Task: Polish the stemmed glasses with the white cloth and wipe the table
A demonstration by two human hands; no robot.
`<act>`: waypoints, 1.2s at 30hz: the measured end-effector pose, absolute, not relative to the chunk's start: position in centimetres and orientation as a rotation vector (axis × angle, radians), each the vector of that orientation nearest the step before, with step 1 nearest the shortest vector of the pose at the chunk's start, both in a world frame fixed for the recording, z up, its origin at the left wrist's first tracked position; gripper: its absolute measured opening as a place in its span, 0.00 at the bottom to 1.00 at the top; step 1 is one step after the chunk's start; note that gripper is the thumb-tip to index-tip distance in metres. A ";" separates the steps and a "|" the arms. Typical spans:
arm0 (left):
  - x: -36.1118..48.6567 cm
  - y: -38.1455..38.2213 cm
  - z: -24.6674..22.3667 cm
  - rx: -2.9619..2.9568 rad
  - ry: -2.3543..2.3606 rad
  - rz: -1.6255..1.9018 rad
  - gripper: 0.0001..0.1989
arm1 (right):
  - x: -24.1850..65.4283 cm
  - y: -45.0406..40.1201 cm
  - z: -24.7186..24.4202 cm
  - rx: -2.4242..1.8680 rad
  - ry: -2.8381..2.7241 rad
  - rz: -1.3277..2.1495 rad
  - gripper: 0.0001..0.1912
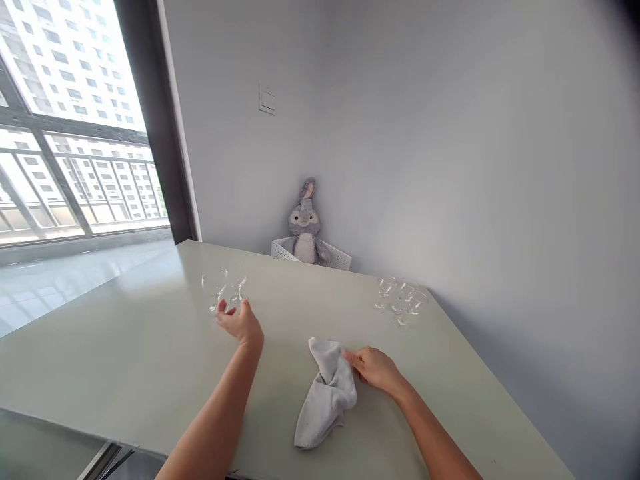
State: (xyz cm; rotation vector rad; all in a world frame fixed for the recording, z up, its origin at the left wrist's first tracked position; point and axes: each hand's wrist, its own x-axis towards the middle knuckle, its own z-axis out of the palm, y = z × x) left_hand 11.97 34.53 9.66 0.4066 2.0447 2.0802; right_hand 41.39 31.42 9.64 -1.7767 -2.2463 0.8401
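My left hand (241,323) rests low over the pale green table (115,353), fingers loosely curled and apart. It is right in front of a cluster of several clear stemmed glasses (223,291), and its fingertips reach their near edge. My right hand (376,370) has its fingertips at the upper fold of a crumpled grey cloth (327,393) and seems to pinch it. Several more clear stemmed glasses (401,301) stand together at the far right of the tabletop, apart from both hands.
A grey plush rabbit (305,223) sits in a white lattice basket (311,253) at the table's far edge, against the wall. A wall switch (267,100) is above it. A large window (75,120) is on the left. The table's edges drop off left and right.
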 end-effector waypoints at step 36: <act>20.8 29.2 11.0 2.327 1.747 1.394 0.21 | 34.6 24.5 16.0 -0.973 -1.446 1.152 0.17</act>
